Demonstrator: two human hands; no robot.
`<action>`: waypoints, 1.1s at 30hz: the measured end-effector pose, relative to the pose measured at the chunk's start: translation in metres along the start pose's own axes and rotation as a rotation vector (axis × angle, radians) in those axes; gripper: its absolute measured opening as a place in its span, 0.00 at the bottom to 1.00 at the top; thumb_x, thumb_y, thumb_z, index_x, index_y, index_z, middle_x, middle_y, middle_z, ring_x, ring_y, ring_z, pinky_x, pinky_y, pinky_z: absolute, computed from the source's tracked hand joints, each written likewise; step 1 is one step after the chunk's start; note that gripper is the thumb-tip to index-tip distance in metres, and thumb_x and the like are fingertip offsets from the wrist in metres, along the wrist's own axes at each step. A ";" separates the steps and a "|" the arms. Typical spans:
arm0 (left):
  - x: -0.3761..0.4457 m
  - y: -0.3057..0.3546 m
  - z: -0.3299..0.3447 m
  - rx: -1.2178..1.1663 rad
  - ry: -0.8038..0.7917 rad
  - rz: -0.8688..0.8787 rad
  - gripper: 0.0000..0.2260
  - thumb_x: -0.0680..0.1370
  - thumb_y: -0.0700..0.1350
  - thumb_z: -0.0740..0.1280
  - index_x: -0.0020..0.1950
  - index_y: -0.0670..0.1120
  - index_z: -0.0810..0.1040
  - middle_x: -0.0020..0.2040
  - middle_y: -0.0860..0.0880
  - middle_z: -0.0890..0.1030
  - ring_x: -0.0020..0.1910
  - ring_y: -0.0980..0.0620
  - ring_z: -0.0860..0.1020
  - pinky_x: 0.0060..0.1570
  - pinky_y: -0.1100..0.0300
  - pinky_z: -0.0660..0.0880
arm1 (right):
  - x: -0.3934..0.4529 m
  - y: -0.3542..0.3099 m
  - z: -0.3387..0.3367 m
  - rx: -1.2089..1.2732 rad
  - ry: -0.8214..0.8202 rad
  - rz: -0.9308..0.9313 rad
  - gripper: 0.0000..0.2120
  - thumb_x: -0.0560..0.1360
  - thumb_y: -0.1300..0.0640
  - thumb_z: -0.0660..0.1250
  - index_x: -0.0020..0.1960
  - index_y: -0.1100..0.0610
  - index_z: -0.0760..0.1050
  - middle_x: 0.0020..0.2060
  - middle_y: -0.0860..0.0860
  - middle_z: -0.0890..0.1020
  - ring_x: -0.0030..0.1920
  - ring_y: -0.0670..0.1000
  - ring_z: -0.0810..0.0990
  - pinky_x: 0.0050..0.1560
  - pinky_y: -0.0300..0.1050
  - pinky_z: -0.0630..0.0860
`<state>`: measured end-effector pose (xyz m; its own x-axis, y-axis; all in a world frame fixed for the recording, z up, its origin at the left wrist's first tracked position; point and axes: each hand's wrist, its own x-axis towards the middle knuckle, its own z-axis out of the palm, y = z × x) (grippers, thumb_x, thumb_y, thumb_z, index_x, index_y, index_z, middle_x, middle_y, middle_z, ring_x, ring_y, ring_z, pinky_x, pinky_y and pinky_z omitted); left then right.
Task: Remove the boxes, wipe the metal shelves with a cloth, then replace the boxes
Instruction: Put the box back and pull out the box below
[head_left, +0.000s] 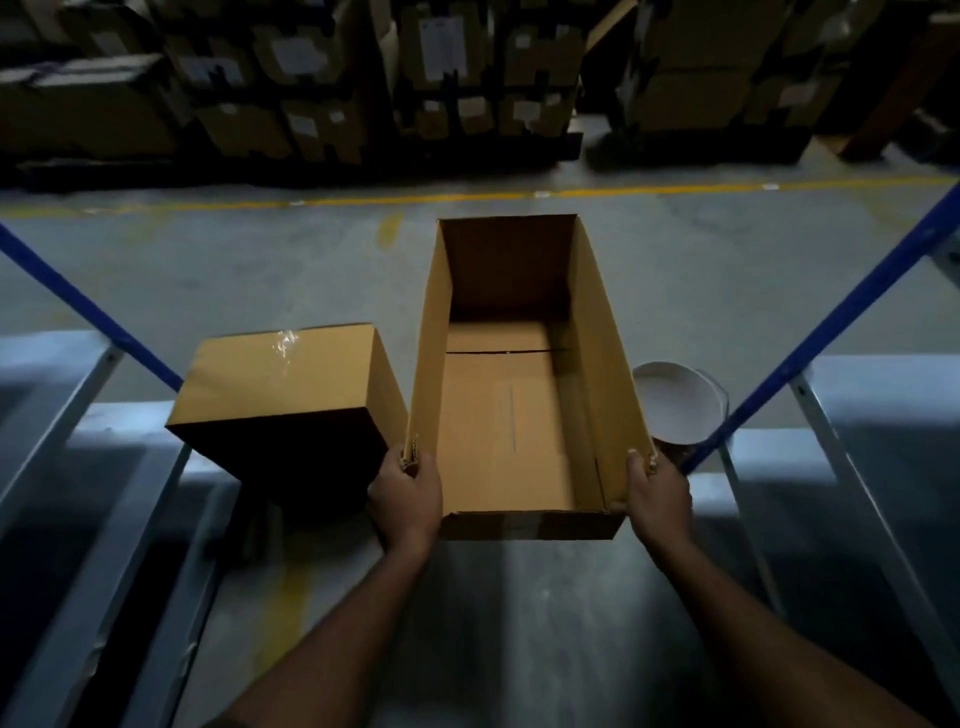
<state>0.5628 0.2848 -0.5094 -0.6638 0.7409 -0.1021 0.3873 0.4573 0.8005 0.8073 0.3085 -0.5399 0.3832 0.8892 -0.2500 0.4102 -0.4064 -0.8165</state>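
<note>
Warehouse aisle, dim. Concrete floor (260, 270) with a yellow line (467, 196) across it; far side, a row of stacked cartons (322, 93) on dark racking.

Near at hand, the metal shelves (519, 623): grey deck below the arms, pale cross-members left and right, blue diagonal braces (841, 322) framing the view. Whether the deck has been wiped, cannot tell.

Open box (519, 389): long, brown, top open, nothing visible inside, taped seam on its bottom. It sits between the two braces, near end over the shelf deck, far end toward the aisle. Cannot tell if it rests on the deck or is carried just above it.

Closed box (285, 389): taped top, just beside the open one on its left, slightly skewed, seemingly at the shelf's edge.

Left hand (408, 496) grips the near-left corner of the open box, fingers wrapped over the wall edge. Right hand (657, 493) grips the near-right corner likewise. A hold at both near corners keeps a long, light carton level and steerable; likely why.

White bucket (675, 402): round, partly hidden behind the open box's right wall, near the right brace.

Judgement: one box is being moved on or off the shelf; direction not readable from this alone.
</note>
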 end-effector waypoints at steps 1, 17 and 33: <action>0.001 -0.010 0.011 0.029 -0.019 -0.012 0.08 0.80 0.50 0.62 0.46 0.48 0.77 0.41 0.50 0.79 0.42 0.49 0.78 0.41 0.57 0.73 | 0.006 0.017 0.006 -0.019 0.002 0.000 0.13 0.82 0.49 0.57 0.39 0.50 0.69 0.39 0.58 0.80 0.40 0.59 0.82 0.42 0.64 0.81; -0.012 -0.269 0.209 0.253 -0.115 -0.151 0.14 0.83 0.43 0.55 0.42 0.41 0.74 0.36 0.47 0.74 0.36 0.47 0.73 0.34 0.58 0.64 | 0.068 0.307 0.139 -0.070 -0.158 0.071 0.17 0.83 0.46 0.53 0.68 0.51 0.70 0.52 0.50 0.81 0.50 0.51 0.81 0.51 0.58 0.81; -0.026 -0.385 0.251 0.343 -0.394 -0.457 0.07 0.75 0.42 0.68 0.51 0.44 0.81 0.47 0.47 0.83 0.41 0.49 0.78 0.34 0.63 0.68 | 0.079 0.435 0.193 -0.450 -0.494 0.443 0.16 0.74 0.48 0.69 0.57 0.56 0.75 0.49 0.56 0.82 0.44 0.55 0.81 0.43 0.49 0.79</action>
<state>0.5910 0.2132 -0.9625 -0.5520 0.5302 -0.6436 0.3475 0.8479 0.4005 0.8561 0.2429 -1.0151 0.2210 0.5727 -0.7894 0.6408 -0.6954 -0.3251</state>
